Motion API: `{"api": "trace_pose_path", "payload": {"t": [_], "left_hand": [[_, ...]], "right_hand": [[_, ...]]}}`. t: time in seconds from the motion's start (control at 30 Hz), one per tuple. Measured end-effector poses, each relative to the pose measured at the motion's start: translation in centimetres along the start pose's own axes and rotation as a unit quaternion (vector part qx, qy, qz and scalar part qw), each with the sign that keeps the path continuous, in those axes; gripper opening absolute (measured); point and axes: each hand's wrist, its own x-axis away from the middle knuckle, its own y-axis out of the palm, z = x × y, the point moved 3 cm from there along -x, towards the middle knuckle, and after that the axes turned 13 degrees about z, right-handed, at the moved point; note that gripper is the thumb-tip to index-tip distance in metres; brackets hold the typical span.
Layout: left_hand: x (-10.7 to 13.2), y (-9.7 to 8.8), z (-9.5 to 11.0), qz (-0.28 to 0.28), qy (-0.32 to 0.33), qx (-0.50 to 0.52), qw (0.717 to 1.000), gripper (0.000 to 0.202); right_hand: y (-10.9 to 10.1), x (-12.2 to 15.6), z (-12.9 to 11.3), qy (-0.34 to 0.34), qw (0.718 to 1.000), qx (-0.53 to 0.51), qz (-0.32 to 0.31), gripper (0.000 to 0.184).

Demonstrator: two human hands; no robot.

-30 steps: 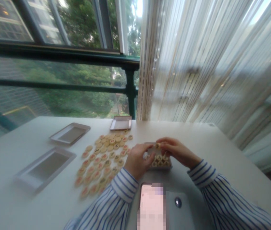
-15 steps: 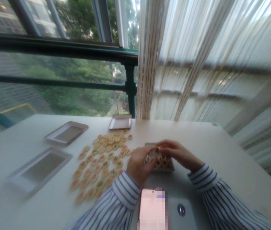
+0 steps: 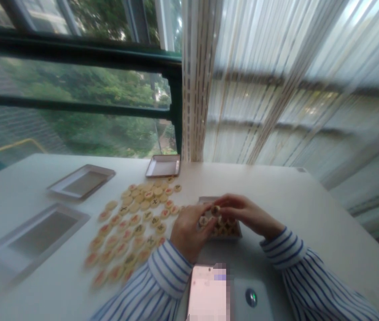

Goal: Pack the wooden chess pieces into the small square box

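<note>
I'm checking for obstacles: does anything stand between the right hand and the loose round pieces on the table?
Yes: the left hand, at the left end of the small tray, stands between the right hand and the loose round pieces.

I see on my feed white, blue-striped shirt sleeves (image 3: pixel 313 278), the pattern lengthwise behind the cuffs (image 3: pixel 171 269), crosswise on them; beyond the cuffs, the left hand (image 3: pixel 187 229) and right hand (image 3: pixel 251 213) are bare.

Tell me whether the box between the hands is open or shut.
Open: the box shows round pieces inside, uncovered, between the left hand and right hand.
</note>
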Motion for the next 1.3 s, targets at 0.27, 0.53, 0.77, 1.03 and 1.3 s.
{"api": "trace_pose_path", "payload": {"t": [0.27,0.53,0.77,1.03,1.3], "left_hand": [[0.1,-0.1,0.0,0.005,0.006,0.008,1.000,0.028],[0.3,0.0,0.0,0.013,0.024,0.001,1.000,0.029],[0.3,0.0,-0.3,0.009,-0.025,0.026,0.999,0.029],[0.3,-0.1,-0.9,-0.043,-0.214,0.152,0.964,0.022],[0.4,0.2,-1.6,-0.020,-0.359,0.252,0.898,0.022]], "right_hand": [[0.3,0.2,0.1,0.022,1.000,0.000,-0.003,0.030],[0.4,-0.1,-0.3,-0.019,1.000,0.017,0.009,0.029],[0.3,-0.1,-0.7,-0.034,0.997,0.060,0.034,0.029],[0.3,0.1,-1.0,-0.056,0.996,0.046,0.052,0.022],[0.7,0.5,-1.7,-0.117,0.981,0.139,0.065,0.019]]}}
